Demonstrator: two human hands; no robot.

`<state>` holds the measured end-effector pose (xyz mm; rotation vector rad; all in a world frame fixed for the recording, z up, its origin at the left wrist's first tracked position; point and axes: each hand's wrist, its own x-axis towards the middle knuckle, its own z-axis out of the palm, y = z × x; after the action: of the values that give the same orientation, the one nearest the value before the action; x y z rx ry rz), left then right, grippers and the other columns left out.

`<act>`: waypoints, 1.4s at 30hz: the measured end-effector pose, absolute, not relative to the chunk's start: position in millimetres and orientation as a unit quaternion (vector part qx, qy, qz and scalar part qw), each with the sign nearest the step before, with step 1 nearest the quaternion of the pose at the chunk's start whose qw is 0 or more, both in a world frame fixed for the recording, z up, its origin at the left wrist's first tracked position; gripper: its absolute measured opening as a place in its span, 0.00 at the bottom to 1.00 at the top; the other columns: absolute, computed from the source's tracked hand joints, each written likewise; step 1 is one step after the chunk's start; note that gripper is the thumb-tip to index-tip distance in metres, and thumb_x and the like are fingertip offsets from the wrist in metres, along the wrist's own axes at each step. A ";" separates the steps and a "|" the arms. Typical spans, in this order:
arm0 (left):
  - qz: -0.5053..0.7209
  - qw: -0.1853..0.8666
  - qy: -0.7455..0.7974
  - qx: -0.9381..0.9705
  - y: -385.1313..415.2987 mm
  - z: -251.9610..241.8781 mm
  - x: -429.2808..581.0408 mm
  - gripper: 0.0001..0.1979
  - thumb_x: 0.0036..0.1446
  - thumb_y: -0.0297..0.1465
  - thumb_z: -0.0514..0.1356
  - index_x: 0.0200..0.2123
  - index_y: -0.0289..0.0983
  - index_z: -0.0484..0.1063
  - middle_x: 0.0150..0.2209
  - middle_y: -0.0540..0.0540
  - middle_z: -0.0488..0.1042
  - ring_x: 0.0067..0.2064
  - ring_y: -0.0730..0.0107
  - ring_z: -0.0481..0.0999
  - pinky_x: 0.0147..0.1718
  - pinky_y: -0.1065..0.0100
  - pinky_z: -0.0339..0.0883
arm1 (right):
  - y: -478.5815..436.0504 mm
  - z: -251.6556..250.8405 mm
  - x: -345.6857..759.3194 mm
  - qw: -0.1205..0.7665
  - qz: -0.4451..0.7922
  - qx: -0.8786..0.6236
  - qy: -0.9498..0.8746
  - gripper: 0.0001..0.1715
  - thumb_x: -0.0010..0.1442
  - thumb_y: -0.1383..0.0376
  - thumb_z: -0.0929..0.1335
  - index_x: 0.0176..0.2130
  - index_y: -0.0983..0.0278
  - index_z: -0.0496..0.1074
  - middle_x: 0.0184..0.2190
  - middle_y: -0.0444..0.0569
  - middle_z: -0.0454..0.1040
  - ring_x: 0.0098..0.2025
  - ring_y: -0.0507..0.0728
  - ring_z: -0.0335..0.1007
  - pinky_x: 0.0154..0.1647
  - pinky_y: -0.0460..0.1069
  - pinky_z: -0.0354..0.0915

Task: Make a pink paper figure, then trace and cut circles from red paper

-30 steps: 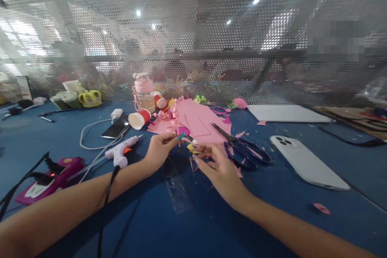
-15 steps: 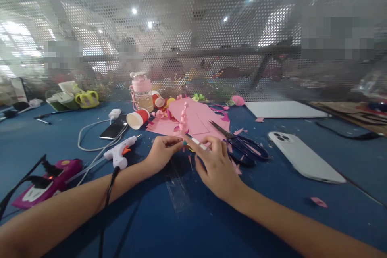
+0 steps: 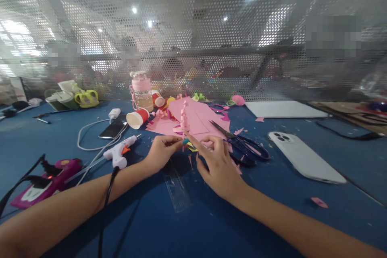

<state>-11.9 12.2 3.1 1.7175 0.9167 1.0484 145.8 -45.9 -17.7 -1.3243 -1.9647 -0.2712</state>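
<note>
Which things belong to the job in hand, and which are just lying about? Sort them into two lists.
Likely part of the job:
pink curled strip, at the left hand's fingertips
pink sheets
scissors
glue gun

Likely just lying about:
white phone
black phone
bottle
white charger

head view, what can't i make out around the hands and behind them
All in the head view:
- Lower end of the pink curled strip: mostly hidden by the left hand at the fingertips.
- Inside of the right hand: hidden by its own curled fingers.
- Any markings on the clear plastic piece: too faint.
- Shapes behind the perforated screen: blurred by the mesh.
- Both forearms: cut off by the picture's edges.
</note>
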 end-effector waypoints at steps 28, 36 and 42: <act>0.418 0.453 0.359 0.700 10.6 3.9 -13.1 0.07 0.47 0.31 0.60 0.22 0.34 0.74 0.21 0.51 0.72 0.24 0.77 0.67 0.27 0.75 0.59 | -53.4 -14.0 142.9 0.294 -0.184 -0.511 -0.786 0.33 0.56 0.70 0.60 0.60 0.55 0.50 0.60 0.50 0.46 0.56 0.67 0.47 0.51 0.62 0.53; 0.424 0.441 0.352 0.708 10.5 4.3 -12.5 0.07 0.46 0.30 0.59 0.22 0.33 0.74 0.20 0.51 0.72 0.23 0.78 0.65 0.26 0.75 0.59 | -52.3 -14.8 143.4 0.296 -0.179 -0.502 -0.793 0.36 0.55 0.68 0.61 0.61 0.56 0.48 0.61 0.50 0.43 0.59 0.69 0.40 0.53 0.64 0.50; 0.427 0.448 0.357 0.700 10.6 4.4 -12.3 0.06 0.46 0.30 0.60 0.23 0.33 0.74 0.21 0.50 0.73 0.24 0.77 0.66 0.27 0.74 0.60 | -53.3 -15.9 143.2 0.302 -0.176 -0.501 -0.792 0.34 0.55 0.68 0.61 0.60 0.57 0.50 0.60 0.50 0.46 0.57 0.68 0.45 0.53 0.63 0.51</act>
<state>-12.3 10.6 4.4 1.7316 0.8823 1.0573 143.2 -53.3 -15.9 -1.3292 -2.1002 -0.4662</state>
